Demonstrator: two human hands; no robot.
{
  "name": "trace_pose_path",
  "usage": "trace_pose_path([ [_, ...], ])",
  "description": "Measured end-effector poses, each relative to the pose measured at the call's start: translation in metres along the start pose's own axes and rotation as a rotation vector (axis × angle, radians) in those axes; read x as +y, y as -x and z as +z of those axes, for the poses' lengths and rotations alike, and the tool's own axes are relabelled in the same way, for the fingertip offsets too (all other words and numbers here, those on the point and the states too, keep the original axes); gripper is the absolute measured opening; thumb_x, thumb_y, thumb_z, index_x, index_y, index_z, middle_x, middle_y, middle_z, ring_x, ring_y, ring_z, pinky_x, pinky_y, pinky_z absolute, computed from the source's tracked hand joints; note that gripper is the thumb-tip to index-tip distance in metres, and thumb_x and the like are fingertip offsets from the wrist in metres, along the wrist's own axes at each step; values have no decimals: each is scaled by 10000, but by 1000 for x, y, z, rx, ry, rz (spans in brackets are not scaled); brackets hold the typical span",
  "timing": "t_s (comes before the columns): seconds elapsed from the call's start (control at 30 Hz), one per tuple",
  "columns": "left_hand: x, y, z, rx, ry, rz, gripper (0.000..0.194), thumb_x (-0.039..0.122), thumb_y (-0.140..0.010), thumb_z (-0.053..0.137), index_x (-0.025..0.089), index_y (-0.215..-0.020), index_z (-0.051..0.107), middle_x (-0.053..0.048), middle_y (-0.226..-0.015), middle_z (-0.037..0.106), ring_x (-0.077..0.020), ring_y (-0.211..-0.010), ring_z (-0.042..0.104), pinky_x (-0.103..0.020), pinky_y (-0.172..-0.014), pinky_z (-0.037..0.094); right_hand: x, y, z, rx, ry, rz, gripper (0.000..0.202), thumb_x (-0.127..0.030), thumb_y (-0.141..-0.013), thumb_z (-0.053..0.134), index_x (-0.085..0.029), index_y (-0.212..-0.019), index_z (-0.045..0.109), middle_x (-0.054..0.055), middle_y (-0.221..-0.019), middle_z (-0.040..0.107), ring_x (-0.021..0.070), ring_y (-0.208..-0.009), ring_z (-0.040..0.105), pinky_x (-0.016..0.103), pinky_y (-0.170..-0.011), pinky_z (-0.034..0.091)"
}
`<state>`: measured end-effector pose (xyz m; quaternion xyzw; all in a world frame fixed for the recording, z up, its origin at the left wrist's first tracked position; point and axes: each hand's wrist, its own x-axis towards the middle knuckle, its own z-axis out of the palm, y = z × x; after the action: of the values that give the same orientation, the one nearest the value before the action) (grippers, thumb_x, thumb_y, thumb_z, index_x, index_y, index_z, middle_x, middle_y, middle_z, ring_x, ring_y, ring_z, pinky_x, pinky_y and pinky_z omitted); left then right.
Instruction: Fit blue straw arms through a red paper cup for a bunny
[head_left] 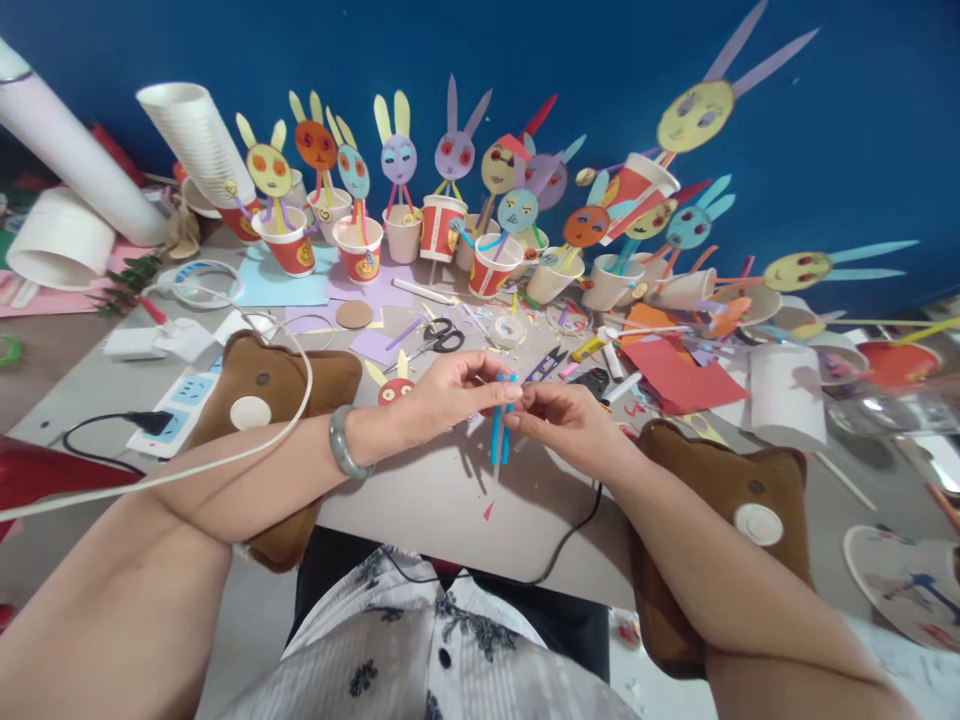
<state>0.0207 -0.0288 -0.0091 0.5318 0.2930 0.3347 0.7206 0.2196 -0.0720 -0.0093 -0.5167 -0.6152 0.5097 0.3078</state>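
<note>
Folded blue paper strips [498,440] hang on a thin pale stick [495,478] over the near part of the table. My left hand [457,395] pinches the top of the strips between thumb and fingers. From the other side, my right hand [574,422] has its thumb and fingertips closed on the strips' edge. A red paper rabbit face [394,391] with yellow ears lies partly behind my left wrist. Beyond the hands are black-handled scissors [442,338] and dark thread snips [547,366].
Paper cups with rabbit puppets [442,228] line the blue wall. Brown cushions [281,390] lie under both forearms. A power strip [176,410] and a white cable [304,385] are at left. Red paper [679,372] and a paper roll [787,397] sit right. Paper scraps litter the middle.
</note>
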Motion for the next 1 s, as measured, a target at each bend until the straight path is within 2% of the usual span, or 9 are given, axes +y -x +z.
trace_pose_path([
  [0.17, 3, 2, 1, 7, -63, 73, 266, 378, -810, 793, 141, -834, 674, 13, -754, 628, -82, -691, 550, -243, -685, 457, -7, 4, 8, -23, 26, -19, 464, -598, -755, 818, -175, -699, 635, -19, -624, 559, 107, -596, 449, 265, -577, 378],
  [0.33, 1, 3, 0, 46, -53, 105, 343, 449, -783, 827, 139, -813, 684, 12, -745, 621, -84, -697, 540, -239, -677, 442, -6, 5, 13, -102, -8, -1, 456, -616, -802, 768, -174, -727, 680, -6, -649, 583, 119, -610, 474, 272, -583, 397],
  [0.47, -2, 1, -2, 25, -30, 95, 368, 464, -776, 834, 136, -864, 692, 2, -797, 635, -89, -721, 557, -248, -699, 452, -6, 3, 13, -16, -42, 11, 494, -668, -777, 766, -181, -736, 687, 0, -665, 611, 131, -632, 501, 285, -620, 426],
  [0.6, -1, 0, -3, 55, -71, 75, 369, 442, -734, 858, 133, -818, 675, -4, -779, 641, -103, -739, 573, -258, -715, 466, -7, 2, 11, 36, -13, 6, 518, -692, -776, 754, -184, -720, 671, -2, -654, 602, 131, -625, 495, 286, -616, 415],
  [0.87, 5, 1, -2, 57, -118, 100, 375, 445, -715, 866, 141, -728, 646, 18, -699, 596, -86, -667, 517, -249, -655, 433, -1, 2, 6, -68, -77, 73, 547, -700, -778, 754, -169, -703, 647, -15, -587, 572, 93, -540, 440, 254, -537, 332],
  [1.0, 4, 0, -2, 46, -83, 87, 389, 468, -709, 865, 140, -753, 660, 17, -720, 603, -89, -688, 525, -250, -675, 440, -2, 2, 7, -45, -84, 62, 561, -717, -771, 748, -174, -679, 644, -24, -553, 551, 91, -526, 432, 255, -534, 338],
])
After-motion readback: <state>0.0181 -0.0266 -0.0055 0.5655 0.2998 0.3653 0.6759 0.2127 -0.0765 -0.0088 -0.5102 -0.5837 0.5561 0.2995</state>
